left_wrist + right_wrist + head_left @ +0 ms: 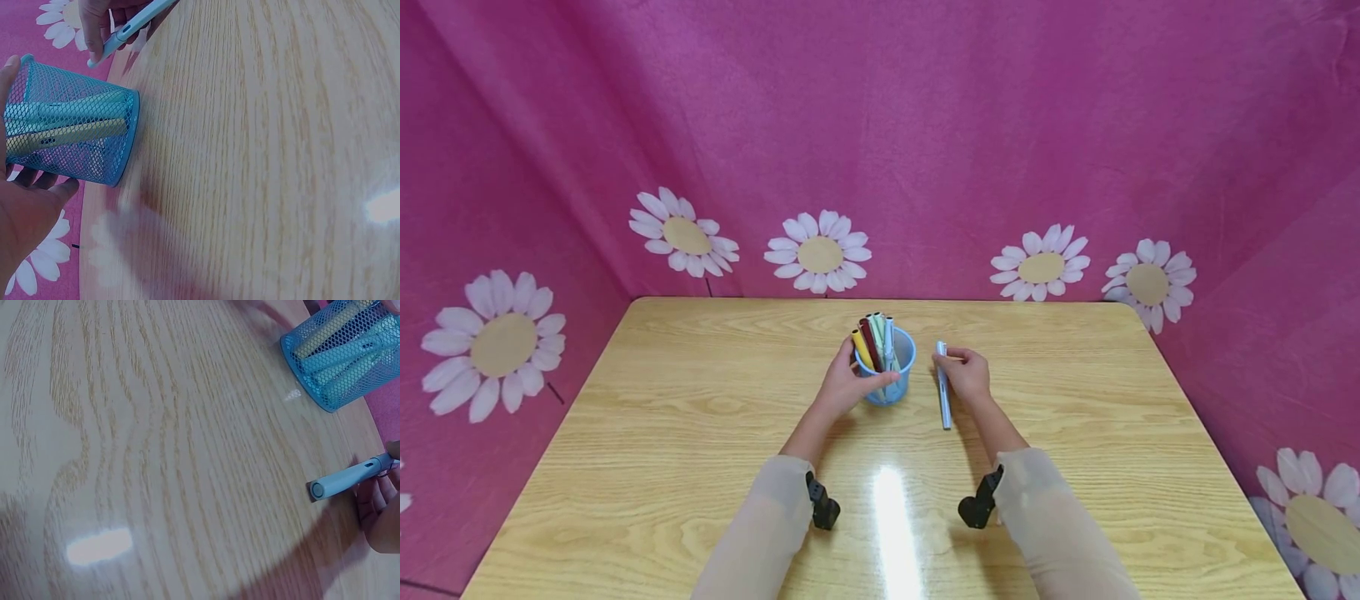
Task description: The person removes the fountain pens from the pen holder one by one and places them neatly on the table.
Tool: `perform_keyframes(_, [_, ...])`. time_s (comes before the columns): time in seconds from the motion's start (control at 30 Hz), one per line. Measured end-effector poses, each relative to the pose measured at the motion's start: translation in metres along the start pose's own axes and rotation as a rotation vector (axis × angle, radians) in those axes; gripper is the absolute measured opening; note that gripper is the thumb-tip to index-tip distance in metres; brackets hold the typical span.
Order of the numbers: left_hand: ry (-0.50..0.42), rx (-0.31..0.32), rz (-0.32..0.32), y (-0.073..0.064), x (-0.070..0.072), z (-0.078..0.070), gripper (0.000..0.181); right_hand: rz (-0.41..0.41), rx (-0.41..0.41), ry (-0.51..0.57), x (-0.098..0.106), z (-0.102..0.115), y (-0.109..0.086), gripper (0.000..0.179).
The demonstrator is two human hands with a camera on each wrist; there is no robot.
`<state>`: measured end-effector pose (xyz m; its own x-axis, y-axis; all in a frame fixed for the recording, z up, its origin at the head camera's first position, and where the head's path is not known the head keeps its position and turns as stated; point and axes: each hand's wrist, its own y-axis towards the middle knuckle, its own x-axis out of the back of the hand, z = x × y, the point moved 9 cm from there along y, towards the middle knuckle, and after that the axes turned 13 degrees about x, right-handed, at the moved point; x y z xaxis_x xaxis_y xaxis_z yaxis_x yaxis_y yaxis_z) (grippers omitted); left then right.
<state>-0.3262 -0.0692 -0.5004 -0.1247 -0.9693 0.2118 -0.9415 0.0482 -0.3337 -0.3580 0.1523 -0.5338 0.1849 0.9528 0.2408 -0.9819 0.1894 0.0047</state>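
Note:
A blue mesh pen holder stands upright on the table with several pens in it, among them a yellow pen, a dark red one and a light blue one. My left hand grips the holder from its left side, thumb across the near face. To the right of the holder, my right hand pinches a separate light blue pen near its far end. That pen's near end is close over the tabletop in the right wrist view, where the hand is partly out of frame.
The wooden table ends at a pink curtain with large daisies, which also closes in both sides. A bright light reflection lies on the near tabletop. Each sleeve carries a black wrist camera.

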Motion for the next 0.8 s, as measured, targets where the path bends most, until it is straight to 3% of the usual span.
perform_keyframes(0.8, [-0.009, -0.031, 0.005, -0.0002, -0.0005, -0.0010, 0.089, 0.000, 0.037, -0.277, -0.0021, -0.0012, -0.0036, 0.040])
